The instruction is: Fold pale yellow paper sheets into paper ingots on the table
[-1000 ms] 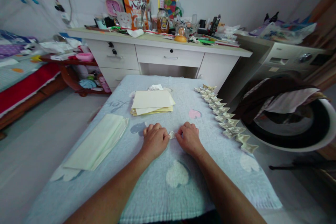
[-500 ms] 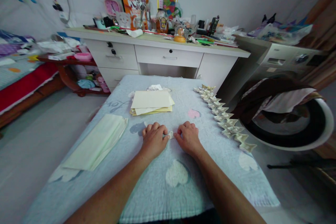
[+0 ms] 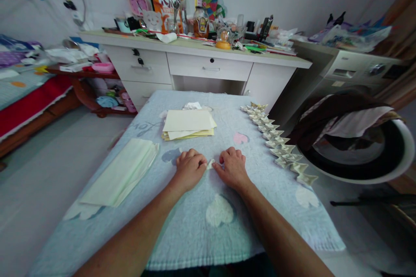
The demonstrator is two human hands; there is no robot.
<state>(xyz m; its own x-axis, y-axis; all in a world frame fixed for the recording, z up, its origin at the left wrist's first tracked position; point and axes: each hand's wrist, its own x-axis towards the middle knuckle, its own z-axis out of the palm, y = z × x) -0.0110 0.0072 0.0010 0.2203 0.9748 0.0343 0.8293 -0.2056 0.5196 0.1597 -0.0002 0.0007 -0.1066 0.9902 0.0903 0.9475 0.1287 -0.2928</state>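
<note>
Between my two hands is a small piece of folded pale paper (image 3: 210, 164), low over the cloth-covered table. My left hand (image 3: 191, 169) pinches its left end between thumb and curled fingers. My right hand (image 3: 232, 167) is closed at its right end, the thumb tip against the paper. The fingers cover much of the piece, so its exact shape is hard to make out. Beyond my left hand lies a stack of cream paper sheets (image 3: 187, 121). A row of several folded paper pieces with pointed tips (image 3: 280, 142) stands to the right of my right hand.
A folded pale green sheet (image 3: 120, 173) lies at the left of the table (image 3: 182, 233). Crumpled white tissue (image 3: 192, 106) sits behind the stack. At the back is a cluttered white desk (image 3: 209, 62). On the right stands a washing machine (image 3: 352, 71), its door open and clothes hanging out.
The small folded paper has turned and now slants between my fingertips. My hands stay in nearly the same place; the view has shifted slightly.
</note>
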